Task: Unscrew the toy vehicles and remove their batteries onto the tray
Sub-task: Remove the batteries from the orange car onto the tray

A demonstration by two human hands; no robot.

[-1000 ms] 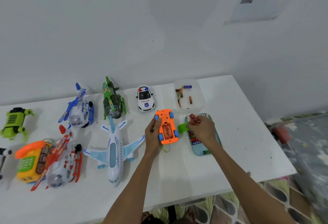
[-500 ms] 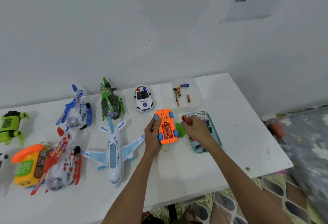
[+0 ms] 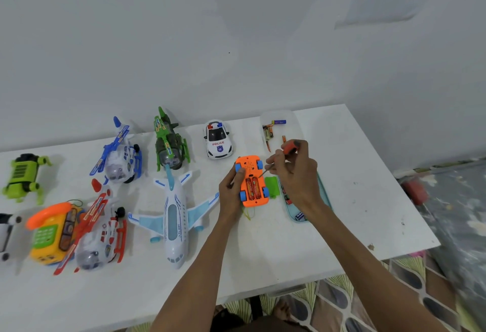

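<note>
Green cover (image 3: 271, 185) was off, batteries (image 3: 253, 187) next
Right hand (image 3: 297, 176) swung its clutched screwdriver (image 3: 290, 147) onto them; left hand (image 3: 231, 189) gripped the orange car (image 3: 252, 168).

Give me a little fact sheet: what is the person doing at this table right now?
Left hand: holds the orange toy car upside down
Right hand: grips a screwdriver, tip at the open battery slot
In the car: two red batteries, not yet out
Green cover: off, lying on the table beside the car
Tray: clear, behind the car, loose batteries inside
</note>
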